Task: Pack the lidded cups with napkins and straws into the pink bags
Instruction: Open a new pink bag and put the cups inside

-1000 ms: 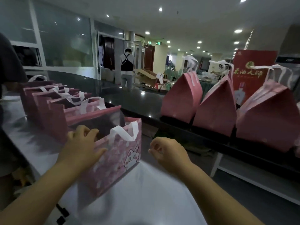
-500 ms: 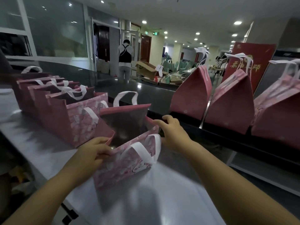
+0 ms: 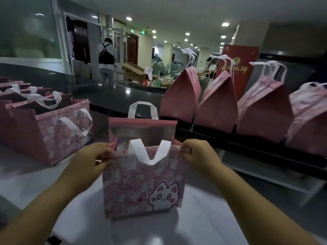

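Pale and glossy, the white tabletop [image 3: 203, 220] fills the foreground of a dim hall lit by ceiling spotlights. On it, dead centre, stands a pink fabric bag printed with a white cartoon cat [image 3: 141, 184]. It is upright, its mouth gaping and its silvery lining showing, with 1 white loop handle flopped over the near wall and the other standing up at the back. The left hand [image 3: 90, 161] pinches the near wall's top left corner and the right hand [image 3: 196, 156] pinches its top right corner, both with fingers curled on the rim. To the left sits a row of open pink bags [image 3: 46, 137], apart from the held one. Beyond, on a dark glossy counter [image 3: 113, 101], 4 pink bags closed to a peak [image 3: 178, 98] stand side by side. No lidded cup, napkin or straw is in view, and the held bag's depths cannot be made out. I judge this to be the opening step, with the bag spread and squared for filling. Next, 1 hand must let go to fetch a cup, so the bag needs to stand open unaided, and the cup should go in upright.
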Demonstrator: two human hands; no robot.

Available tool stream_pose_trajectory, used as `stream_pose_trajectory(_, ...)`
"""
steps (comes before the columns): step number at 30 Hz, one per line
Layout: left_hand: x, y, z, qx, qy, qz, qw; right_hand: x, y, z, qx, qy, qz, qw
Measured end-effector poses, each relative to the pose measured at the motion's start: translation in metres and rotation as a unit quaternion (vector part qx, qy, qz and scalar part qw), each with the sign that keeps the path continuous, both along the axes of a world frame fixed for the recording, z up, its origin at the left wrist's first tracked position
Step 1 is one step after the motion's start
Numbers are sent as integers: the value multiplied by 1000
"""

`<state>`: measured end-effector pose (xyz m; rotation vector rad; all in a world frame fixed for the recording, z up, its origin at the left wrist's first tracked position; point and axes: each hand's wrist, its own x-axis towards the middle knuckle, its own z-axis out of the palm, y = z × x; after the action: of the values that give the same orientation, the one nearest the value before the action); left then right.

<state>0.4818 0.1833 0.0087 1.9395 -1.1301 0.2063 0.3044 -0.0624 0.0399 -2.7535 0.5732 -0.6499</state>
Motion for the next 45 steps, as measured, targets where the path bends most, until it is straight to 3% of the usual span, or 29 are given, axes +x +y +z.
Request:
stream_pose_trajectory(7, -62, -57, 10, -4, -18, -96, 995, -119, -17, 8, -35, -91, -60, 993)
stream_pose_trajectory(16, -219, -124, 25, -27, -62, -215, 974, -312, -35, 7, -56, -155, -157, 974)
stream_pose_trajectory(29, -476, -213, -1, -57, -42, -279, 958, -578, -78, -14, -88, -153, -275, 945)
stream_pose_trajectory(45, -645, -407, -21, -77, -38, -399, 913, -760, -215, -30, -82, -149, -424, 890)
